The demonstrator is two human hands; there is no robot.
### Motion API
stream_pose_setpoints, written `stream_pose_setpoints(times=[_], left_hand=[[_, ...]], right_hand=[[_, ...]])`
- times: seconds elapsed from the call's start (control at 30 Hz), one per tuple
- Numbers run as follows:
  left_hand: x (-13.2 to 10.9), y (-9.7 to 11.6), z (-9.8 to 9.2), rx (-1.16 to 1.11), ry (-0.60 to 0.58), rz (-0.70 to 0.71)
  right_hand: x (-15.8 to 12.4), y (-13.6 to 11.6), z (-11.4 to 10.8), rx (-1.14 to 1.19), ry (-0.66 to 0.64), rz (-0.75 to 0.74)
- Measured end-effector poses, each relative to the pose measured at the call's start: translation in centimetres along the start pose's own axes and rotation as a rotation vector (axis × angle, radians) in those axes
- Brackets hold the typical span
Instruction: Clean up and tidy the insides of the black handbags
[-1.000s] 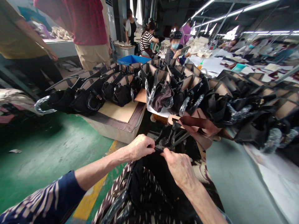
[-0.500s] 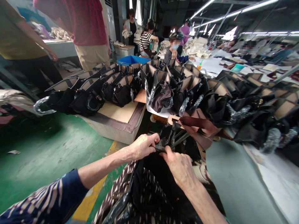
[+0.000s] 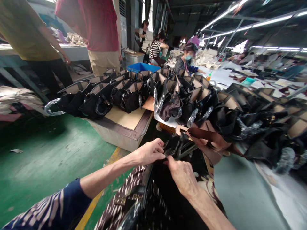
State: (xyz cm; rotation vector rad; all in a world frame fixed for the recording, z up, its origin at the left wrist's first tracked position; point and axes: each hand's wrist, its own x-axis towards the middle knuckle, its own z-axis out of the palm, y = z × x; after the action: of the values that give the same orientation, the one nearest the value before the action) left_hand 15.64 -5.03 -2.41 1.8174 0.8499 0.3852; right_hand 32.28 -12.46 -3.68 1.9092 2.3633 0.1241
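Note:
A black bag (image 3: 172,195) lies across the lap, its dark panel stretching up to the fingertips. My left hand (image 3: 150,152) is closed, thumb and fingers pinching the bag's far edge. Close by on the right, my right hand (image 3: 183,175) grips the same edge between thumb and curled fingers. Only a small gap separates the two thumbs, and the pinched edge is mostly hidden by the fingers. Just beyond the hands are dark straps (image 3: 176,143), partly in shadow. A buckled strap (image 3: 129,195) and shiny plastic-wrapped part lie on the patterned clothing at the left.
Rows of black bags (image 3: 130,97) with plastic-wrapped handles stand ahead on a pale bin (image 3: 115,137) and to the right. Brown pieces (image 3: 208,137) hang over an edge near my right hand. A grey-green tabletop (image 3: 240,188) lies right. Several people work behind; two stand at left.
The view has shifted slightly, moving the surroundings rightward. My left thumb has straightened towards the right hand, and both hands stay at the bag's edge. A person at the back lifts pale pieces higher.

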Motion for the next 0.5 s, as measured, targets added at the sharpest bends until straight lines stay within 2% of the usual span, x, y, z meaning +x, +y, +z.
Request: stream_pose_setpoints(times=[0.07,0.13,0.23,0.33,0.4,0.5], left_hand=[[-1.9,0.5,-0.5,-0.102,-0.027,-0.066],[-4.1,1.1,-0.1,-0.101,-0.044,-0.120],[-6.3,1.5,1.7,0.029,0.098,-0.230],[-6.2,1.3,2.9,0.125,0.172,-0.262],[-5.4,1.1,2.4,0.158,0.125,-0.218],[-4.1,1.0,0.7,0.260,0.024,-0.128]], right_hand=[[-0.1,0.6,-0.9,-0.041,-0.028,0.011],[-0.2,1.1,-1.7,-0.074,-0.053,0.021],[-0.4,1.2,-2.6,-0.095,-0.077,0.036],[-0.5,1.2,-3.1,-0.116,-0.098,0.038],[-0.7,1.4,-3.6,-0.134,-0.099,0.027],[-1.0,2.0,-4.4,-0.151,-0.075,-0.001]])
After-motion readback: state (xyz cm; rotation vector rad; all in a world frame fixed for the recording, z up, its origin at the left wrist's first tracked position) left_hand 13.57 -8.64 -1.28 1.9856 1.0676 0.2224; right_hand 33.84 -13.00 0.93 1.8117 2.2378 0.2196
